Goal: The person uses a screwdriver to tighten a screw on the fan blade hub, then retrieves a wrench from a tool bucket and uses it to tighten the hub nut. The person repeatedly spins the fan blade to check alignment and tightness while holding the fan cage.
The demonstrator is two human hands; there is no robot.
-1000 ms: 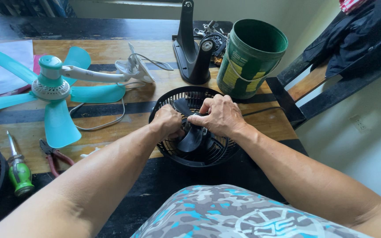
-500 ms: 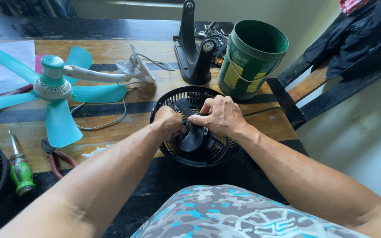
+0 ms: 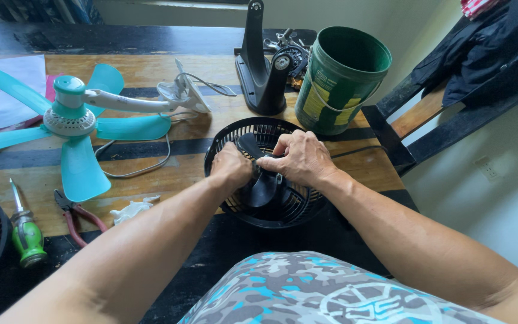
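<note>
Black fan blade (image 3: 263, 187) under both hands' fingers (image 3: 283, 143), inside grille (image 3: 283, 213).

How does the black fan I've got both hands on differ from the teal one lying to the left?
The black fan sits inside a round grille, its dark blades partly covered by the left hand and right hand. The teal fan lies bare on the table, without a grille, untouched. Its blades look longer and spread wide, with a white arm and clip attached; the black blades look short. Both lie on the same table.
</note>
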